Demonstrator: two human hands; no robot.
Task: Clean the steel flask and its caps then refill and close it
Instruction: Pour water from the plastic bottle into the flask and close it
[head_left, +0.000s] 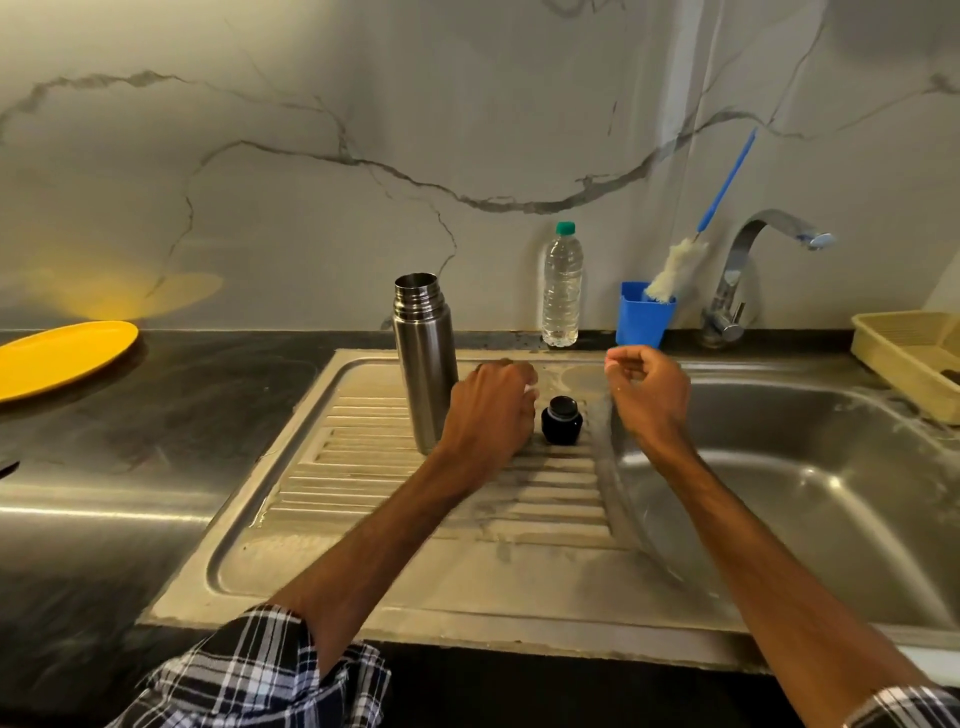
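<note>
The steel flask (425, 358) stands upright and uncapped on the sink's ribbed drainboard (363, 499). A black inner cap (562, 420) sits on the drainboard to its right. Between the two, my left hand (491, 410) is curled downward over something almost wholly hidden. Only a pale glint shows at its fingertips, which looks like the flask's steel cap. My right hand (649, 395) hovers above the drainboard's right edge, fingers loosely curled and holding nothing.
A clear water bottle (562, 288) with a green top stands behind, next to a blue holder (644, 317) with a bottle brush (680, 265). The tap (748, 260) and the sink basin (810, 493) lie right. A beige rack (914, 353) is far right, a yellow plate (57, 358) far left.
</note>
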